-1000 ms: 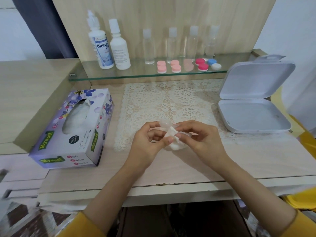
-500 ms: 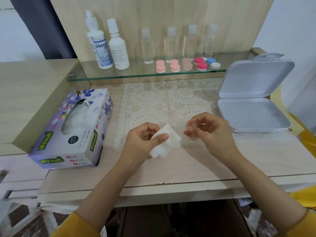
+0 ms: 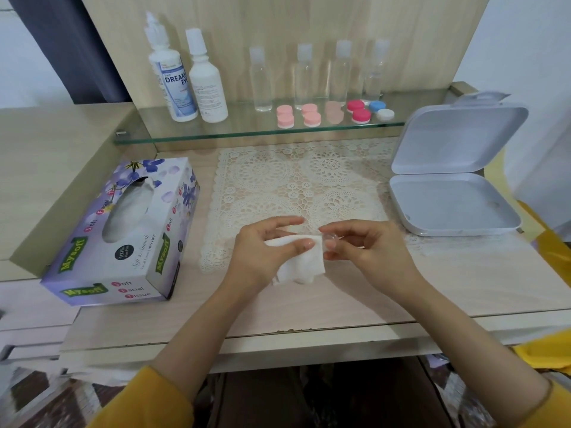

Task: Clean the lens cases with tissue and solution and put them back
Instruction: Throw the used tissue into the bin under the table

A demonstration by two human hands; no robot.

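My left hand (image 3: 259,253) pinches a folded white tissue (image 3: 301,262) between thumb and fingers, just above the front of the lace mat (image 3: 296,186). My right hand (image 3: 367,247) pinches a small clear lens case (image 3: 330,239) whose edge meets the tissue's right side. On the glass shelf (image 3: 216,132) at the back stand several capped lens cases: pink ones (image 3: 285,116), a red pair (image 3: 358,111), a blue and white one (image 3: 380,110). Two white solution bottles (image 3: 173,75) stand at the shelf's left.
A purple tissue box (image 3: 123,233) lies on the left of the desk. An open white plastic box (image 3: 454,199) sits at the right, lid up. Several small clear bottles (image 3: 309,75) line the back of the shelf. The desk's front edge (image 3: 278,332) runs under my forearms.
One second ago both hands were together on the tissue and case. They drew apart, and now they have come together again, with the case touching the tissue's edge.
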